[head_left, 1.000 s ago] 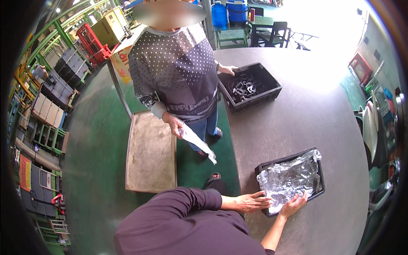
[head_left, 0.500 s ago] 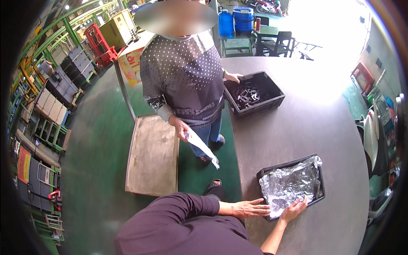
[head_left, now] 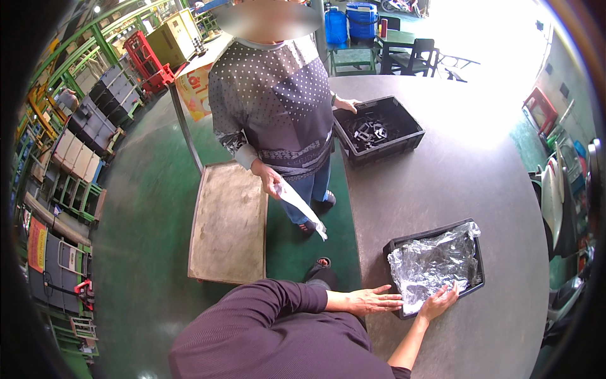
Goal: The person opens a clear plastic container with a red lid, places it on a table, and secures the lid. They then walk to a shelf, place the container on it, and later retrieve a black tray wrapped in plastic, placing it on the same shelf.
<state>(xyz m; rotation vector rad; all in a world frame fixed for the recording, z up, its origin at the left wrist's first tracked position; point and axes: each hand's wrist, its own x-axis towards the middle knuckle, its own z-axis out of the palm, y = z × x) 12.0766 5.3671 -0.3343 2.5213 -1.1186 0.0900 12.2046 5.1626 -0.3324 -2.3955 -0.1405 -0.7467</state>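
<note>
A black plastic crate (head_left: pixel 481 265) stands on the grey table at the lower right, with a crumpled, shiny clear plastic sheet (head_left: pixel 435 256) spread over its inside. Whatever lies beneath the sheet is hidden. My left hand (head_left: pixel 372 302) reaches the crate's near left corner, fingers stretched out flat along the sheet's edge. At the near side, my right hand (head_left: pixel 440 302) rests with its palm up and fingers apart against the sheet and rim. Neither hand grips anything.
Across the table, a person (head_left: pixel 278 107) holds a white sheet (head_left: pixel 303 205) and touches a second black crate (head_left: pixel 379 129) containing small metal-looking parts (head_left: pixel 372 131). A flat-topped cart (head_left: pixel 228 221) stands left of the table (head_left: pixel 442 183). Chairs and blue water containers (head_left: pixel 362 24) are behind.
The view has shifted slightly. Both my hands stay at the near side of the sheet-covered crate, almost unmoved. The other person still holds the white sheet.
</note>
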